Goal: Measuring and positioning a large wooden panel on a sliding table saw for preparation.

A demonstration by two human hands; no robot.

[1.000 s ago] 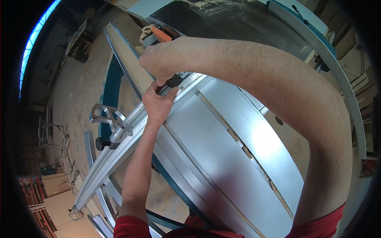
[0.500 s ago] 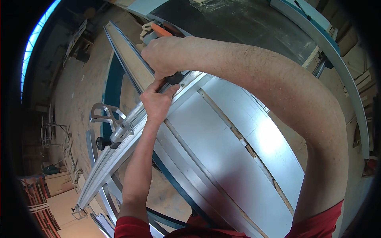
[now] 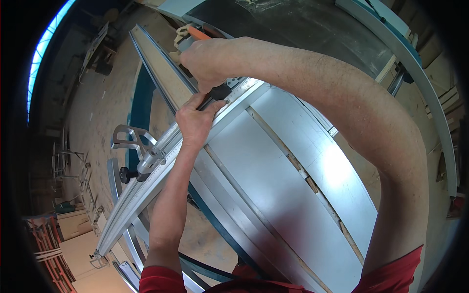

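- Silver table point(image 3: 254, 161) with long grooves; tan, broken bits point(image 3: 311, 185) show inside one groove.
- Long frame point(image 3: 148, 64) at upper left, with a tan panel point(image 3: 163, 68) set between its metal edges.
- Black block point(image 3: 222, 92) on the metal rail point(image 3: 240, 90), past the table's far left edge, between the two hands.
- Left hand point(image 3: 194, 119): thumb laid over the rail just beside the block's near side, other fingers toward the rail's far side; the gap between them is narrow, but I cannot tell whether they grip.
- Right hand point(image 3: 202, 63): wrist bent, just beyond the block; its fingers are mostly hidden, so I cannot tell what they hold.
- Stop point(image 3: 149, 158) with a black knob point(image 3: 128, 175) on the rail, nearer the person, apart from both hands.
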